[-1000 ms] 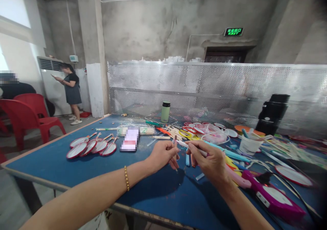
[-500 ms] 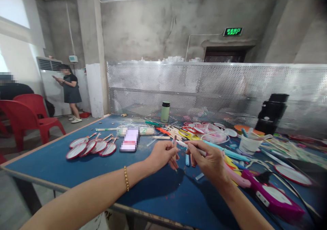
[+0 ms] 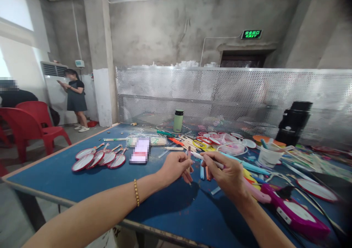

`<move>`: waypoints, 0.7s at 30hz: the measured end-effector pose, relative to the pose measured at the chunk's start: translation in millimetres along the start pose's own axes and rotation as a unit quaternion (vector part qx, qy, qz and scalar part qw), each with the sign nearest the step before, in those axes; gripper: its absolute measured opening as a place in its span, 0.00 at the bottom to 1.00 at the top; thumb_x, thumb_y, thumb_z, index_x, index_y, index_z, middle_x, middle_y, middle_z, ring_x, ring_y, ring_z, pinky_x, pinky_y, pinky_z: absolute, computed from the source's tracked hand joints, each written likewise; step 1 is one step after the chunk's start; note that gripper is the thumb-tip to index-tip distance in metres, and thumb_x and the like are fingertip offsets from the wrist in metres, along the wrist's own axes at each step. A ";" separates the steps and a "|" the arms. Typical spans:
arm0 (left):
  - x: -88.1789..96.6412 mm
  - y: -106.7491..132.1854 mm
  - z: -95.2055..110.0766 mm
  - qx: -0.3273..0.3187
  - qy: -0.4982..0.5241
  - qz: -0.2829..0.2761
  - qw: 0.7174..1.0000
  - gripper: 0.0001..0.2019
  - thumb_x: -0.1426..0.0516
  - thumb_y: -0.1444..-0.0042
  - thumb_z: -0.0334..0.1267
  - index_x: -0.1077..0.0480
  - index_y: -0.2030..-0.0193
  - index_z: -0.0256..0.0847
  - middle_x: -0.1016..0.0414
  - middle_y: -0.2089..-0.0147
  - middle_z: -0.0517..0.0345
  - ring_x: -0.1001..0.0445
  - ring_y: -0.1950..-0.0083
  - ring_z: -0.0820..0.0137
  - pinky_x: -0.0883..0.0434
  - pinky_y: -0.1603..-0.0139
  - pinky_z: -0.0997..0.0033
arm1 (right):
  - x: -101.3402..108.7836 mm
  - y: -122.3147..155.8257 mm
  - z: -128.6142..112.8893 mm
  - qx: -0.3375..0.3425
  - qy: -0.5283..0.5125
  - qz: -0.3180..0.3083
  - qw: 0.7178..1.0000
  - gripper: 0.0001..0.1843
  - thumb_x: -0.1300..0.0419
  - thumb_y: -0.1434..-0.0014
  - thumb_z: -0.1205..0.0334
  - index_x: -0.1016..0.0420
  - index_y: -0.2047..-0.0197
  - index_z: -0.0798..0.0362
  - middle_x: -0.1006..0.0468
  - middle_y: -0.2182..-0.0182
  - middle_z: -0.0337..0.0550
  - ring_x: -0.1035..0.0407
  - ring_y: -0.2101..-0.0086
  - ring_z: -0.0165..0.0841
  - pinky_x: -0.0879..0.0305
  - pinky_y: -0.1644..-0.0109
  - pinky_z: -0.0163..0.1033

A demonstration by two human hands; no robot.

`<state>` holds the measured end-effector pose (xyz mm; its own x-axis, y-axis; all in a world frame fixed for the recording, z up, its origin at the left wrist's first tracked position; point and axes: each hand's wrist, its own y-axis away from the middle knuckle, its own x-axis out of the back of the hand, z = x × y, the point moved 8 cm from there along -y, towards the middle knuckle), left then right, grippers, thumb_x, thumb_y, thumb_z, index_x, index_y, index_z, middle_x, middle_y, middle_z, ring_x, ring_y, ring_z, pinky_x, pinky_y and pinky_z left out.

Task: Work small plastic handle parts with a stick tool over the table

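Observation:
My left hand [image 3: 175, 167] is closed round a thin pink stick [image 3: 189, 153] that stands upright between its fingers, just above the blue table [image 3: 82, 182]. My right hand [image 3: 226, 172] is pinched on a slim white pen-like tool [image 3: 203, 157] whose tip points left towards the stick. The two hands almost touch. A gold bead bracelet [image 3: 136, 192] sits on my left wrist.
Several finished red-rimmed round fans [image 3: 96, 158] lie at the left. A green flask [image 3: 178, 120], a white cup [image 3: 268, 154], loose sticks, rings and coloured pens crowd the back right. A purple glue gun [image 3: 294, 213] lies at the right. Red chairs [image 3: 30, 125] and a standing person [image 3: 74, 99] are far left.

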<state>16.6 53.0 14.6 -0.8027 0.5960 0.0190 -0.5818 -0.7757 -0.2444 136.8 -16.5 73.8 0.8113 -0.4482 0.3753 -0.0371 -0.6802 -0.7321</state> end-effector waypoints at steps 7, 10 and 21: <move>-0.7 0.1 -0.1 -0.002 -0.010 -0.002 1.000 0.14 0.43 0.47 0.45 0.37 0.75 0.38 0.29 0.83 0.58 0.27 0.82 0.69 0.30 0.82 0.73 | -1.2 -0.6 -5.8 0.018 0.019 -0.005 1.000 0.13 0.43 0.37 0.55 0.22 0.66 0.53 0.24 0.79 0.38 0.35 0.84 0.26 0.38 0.80 0.32; -0.6 0.8 -0.6 0.002 -0.014 -0.003 1.000 0.14 0.43 0.47 0.45 0.37 0.75 0.38 0.29 0.83 0.58 0.27 0.82 0.69 0.30 0.82 0.73 | -1.6 -0.9 -5.2 0.020 0.023 -0.005 1.000 0.13 0.43 0.37 0.54 0.22 0.67 0.53 0.24 0.80 0.38 0.36 0.85 0.26 0.38 0.80 0.32; -0.5 0.4 0.3 0.000 -0.001 -0.002 1.000 0.12 0.43 0.46 0.41 0.38 0.75 0.38 0.29 0.82 0.58 0.27 0.83 0.70 0.30 0.83 0.74 | 1.0 0.6 -1.4 0.004 0.009 0.003 1.000 0.11 0.42 0.38 0.56 0.22 0.65 0.53 0.24 0.78 0.38 0.35 0.84 0.26 0.38 0.80 0.32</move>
<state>16.8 52.3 14.7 -0.8001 0.5995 0.0220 -0.5858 -0.7728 -0.2444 136.8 -18.1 74.5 0.8011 -0.4618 0.3808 -0.0372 -0.6734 -0.7383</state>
